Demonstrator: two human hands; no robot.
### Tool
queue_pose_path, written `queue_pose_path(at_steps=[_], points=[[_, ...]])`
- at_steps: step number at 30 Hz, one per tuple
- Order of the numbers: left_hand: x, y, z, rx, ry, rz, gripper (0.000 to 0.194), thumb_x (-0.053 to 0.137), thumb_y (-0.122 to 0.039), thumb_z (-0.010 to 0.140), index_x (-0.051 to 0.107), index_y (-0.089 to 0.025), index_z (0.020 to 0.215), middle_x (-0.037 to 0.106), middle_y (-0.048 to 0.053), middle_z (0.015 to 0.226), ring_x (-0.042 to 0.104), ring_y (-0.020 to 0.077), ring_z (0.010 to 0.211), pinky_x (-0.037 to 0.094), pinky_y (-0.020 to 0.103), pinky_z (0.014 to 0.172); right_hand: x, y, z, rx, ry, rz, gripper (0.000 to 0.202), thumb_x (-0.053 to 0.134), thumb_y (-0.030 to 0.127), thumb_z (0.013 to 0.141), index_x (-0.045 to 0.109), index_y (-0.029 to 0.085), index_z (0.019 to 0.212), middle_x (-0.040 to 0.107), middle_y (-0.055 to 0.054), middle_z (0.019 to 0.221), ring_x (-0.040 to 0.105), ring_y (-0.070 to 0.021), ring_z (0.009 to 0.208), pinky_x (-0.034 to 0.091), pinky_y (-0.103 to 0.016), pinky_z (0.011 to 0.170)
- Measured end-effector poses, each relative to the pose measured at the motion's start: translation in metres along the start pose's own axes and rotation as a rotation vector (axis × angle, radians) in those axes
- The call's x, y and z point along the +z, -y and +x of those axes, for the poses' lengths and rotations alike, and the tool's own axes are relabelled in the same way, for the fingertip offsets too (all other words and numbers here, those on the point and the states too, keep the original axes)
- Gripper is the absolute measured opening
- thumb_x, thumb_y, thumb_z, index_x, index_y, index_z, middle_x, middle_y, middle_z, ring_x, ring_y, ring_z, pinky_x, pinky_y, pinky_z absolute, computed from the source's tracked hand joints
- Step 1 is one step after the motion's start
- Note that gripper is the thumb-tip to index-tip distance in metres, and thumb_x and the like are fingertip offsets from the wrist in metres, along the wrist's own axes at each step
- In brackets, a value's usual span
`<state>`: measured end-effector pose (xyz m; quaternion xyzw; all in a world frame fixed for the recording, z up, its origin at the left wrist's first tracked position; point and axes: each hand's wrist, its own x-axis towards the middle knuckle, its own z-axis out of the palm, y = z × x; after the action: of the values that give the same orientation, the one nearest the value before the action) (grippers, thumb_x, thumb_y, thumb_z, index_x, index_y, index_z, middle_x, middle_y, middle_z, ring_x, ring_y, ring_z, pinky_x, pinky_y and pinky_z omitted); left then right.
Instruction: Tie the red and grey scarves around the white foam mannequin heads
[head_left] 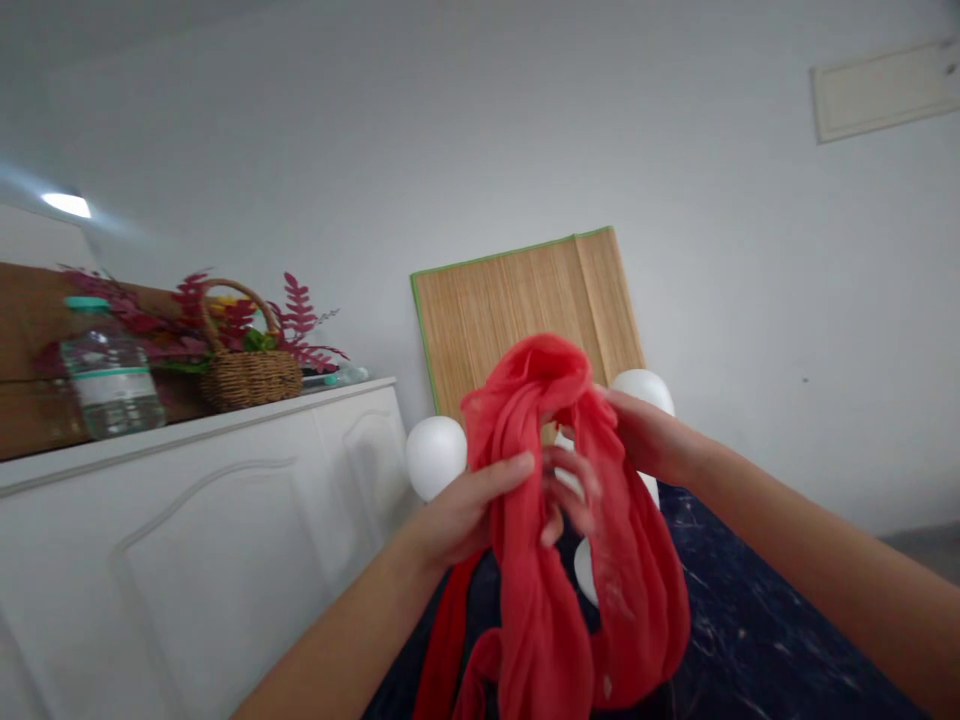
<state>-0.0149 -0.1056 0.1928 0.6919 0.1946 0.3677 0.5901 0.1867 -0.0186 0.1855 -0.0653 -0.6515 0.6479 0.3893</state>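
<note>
A red cloth (637,590), long and bunched into folds, hangs in a loop in front of the camera. My left hand (480,500) is wrapped round its left strand, the thumb lying across the front and blurred fingers showing in the gap between the strands. My right hand (637,430) holds the upper right part of the loop, its fingers mostly hidden behind the cloth. Below, the ends of the cloth hang down past the bottom edge of the view.
White balls (436,458) show behind the cloth, over a dark marbled surface (742,610). A bamboo mat (510,310) leans against the wall. On the white cabinet (225,540) at left stand a bottle (112,385) and a wicker basket (251,378) with red leaves.
</note>
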Motion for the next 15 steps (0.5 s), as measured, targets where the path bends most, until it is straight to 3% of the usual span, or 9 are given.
queue_pose_path(at_steps=[2, 5, 7, 9, 11, 15], points=[[0.009, -0.010, 0.020, 0.167, -0.092, -0.043, 0.032, 0.056, -0.038, 0.088, 0.065, -0.022, 0.114, 0.071, 0.002, 0.101, 0.070, 0.0183, 0.087, 0.055, 0.025, 0.070, 0.010, -0.010, -0.009, -0.014, 0.039, 0.094, 0.056, 0.050, 0.071, 0.084, 0.068, 0.021, 0.105, 0.072, -0.003, 0.091, 0.068, -0.0184, 0.088, 0.052, -0.032, 0.086], [0.016, -0.025, 0.052, 0.299, -0.226, -0.081, 0.047, 0.055, -0.030, 0.090, 0.050, -0.029, 0.136, 0.063, 0.000, 0.126, 0.060, 0.0239, 0.119, 0.054, 0.037, 0.092, 0.033, -0.026, -0.023, 0.010, 0.115, 0.183, 0.080, 0.043, 0.087, 0.071, 0.068, 0.018, 0.104, 0.069, -0.004, 0.082, 0.066, -0.0177, 0.080, 0.052, -0.031, 0.082], [0.013, -0.034, 0.071, 0.324, -0.312, -0.044, 0.046, 0.050, -0.024, 0.092, 0.048, -0.026, 0.138, 0.061, -0.001, 0.129, 0.054, 0.0238, 0.126, 0.050, 0.040, 0.100, 0.050, -0.032, -0.031, 0.056, 0.137, 0.192, 0.071, 0.062, 0.078, 0.066, 0.068, 0.018, 0.104, 0.063, 0.000, 0.072, 0.058, -0.0117, 0.061, 0.052, -0.028, 0.076], [0.004, -0.044, 0.084, 0.322, -0.354, 0.050, 0.042, 0.043, -0.017, 0.093, 0.053, -0.019, 0.134, 0.063, -0.001, 0.127, 0.053, 0.0236, 0.126, 0.048, 0.039, 0.100, 0.059, -0.033, -0.037, 0.130, 0.098, 0.177, 0.051, 0.076, 0.052, 0.070, 0.066, 0.021, 0.110, 0.053, 0.007, 0.061, 0.040, -0.0055, 0.047, 0.053, -0.027, 0.075], [-0.010, -0.056, 0.089, 0.276, -0.327, 0.180, 0.043, 0.038, -0.006, 0.089, 0.058, -0.011, 0.128, 0.065, 0.000, 0.124, 0.054, 0.0232, 0.125, 0.048, 0.037, 0.098, 0.055, -0.030, -0.044, 0.223, 0.067, 0.138, 0.042, 0.073, 0.031, 0.075, 0.065, 0.022, 0.115, 0.044, 0.011, 0.051, 0.027, -0.0039, 0.041, 0.053, -0.027, 0.075], [-0.048, -0.086, 0.076, 0.155, -0.298, 0.441, 0.061, 0.017, 0.012, 0.073, 0.053, 0.004, 0.122, 0.067, 0.004, 0.120, 0.049, 0.0190, 0.125, 0.046, 0.027, 0.090, 0.003, -0.014, -0.067, 0.349, 0.027, -0.034, 0.035, 0.066, 0.027, 0.080, 0.066, 0.017, 0.113, 0.033, 0.014, 0.038, 0.020, -0.0028, 0.035, 0.048, -0.021, 0.054]])
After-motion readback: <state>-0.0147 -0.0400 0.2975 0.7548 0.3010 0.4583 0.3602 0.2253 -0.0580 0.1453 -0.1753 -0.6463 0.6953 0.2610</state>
